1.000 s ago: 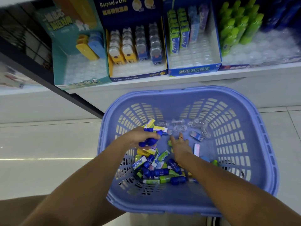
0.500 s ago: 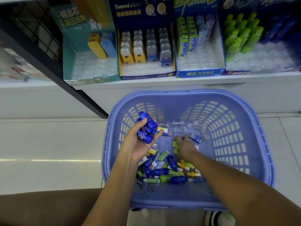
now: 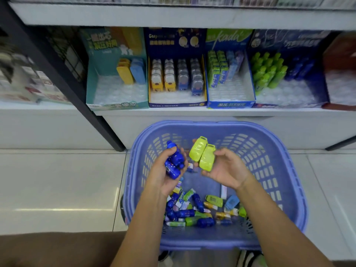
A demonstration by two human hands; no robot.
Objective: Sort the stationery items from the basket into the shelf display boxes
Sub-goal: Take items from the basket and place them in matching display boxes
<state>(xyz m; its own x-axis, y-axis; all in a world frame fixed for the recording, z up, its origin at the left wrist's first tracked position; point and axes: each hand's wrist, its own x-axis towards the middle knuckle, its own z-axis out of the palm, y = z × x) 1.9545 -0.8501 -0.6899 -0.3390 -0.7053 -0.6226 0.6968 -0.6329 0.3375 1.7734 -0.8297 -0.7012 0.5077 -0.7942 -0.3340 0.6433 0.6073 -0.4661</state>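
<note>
A blue-violet plastic basket (image 3: pixel 285 170) stands on the floor below the shelf, with several small stationery items (image 3: pixel 194 211) heaped at its bottom. My left hand (image 3: pixel 163 174) is raised above the basket and grips a bunch of blue bottle-shaped items (image 3: pixel 174 162). To its right, my right hand (image 3: pixel 226 170) holds two yellow-green flat items (image 3: pixel 202 153) between thumb and fingers. On the shelf stand the display boxes: a teal box (image 3: pixel 115 101), a navy box (image 3: pixel 177 102), a blue box (image 3: pixel 231 104) and a dark blue box (image 3: pixel 289 97) with green and blue bottles.
A black shelf post (image 3: pixel 63 74) slants down to the floor left of the basket. White tiled floor (image 3: pixel 57 180) lies all around. A red box (image 3: pixel 341 74) sits at the shelf's far right. An upper shelf board (image 3: pixel 173 16) overhangs the boxes.
My left hand has lifted higher with the blue items. My right hand came up out of the basket holding two yellow-green items. The view has tilted upward toward the shelf.
</note>
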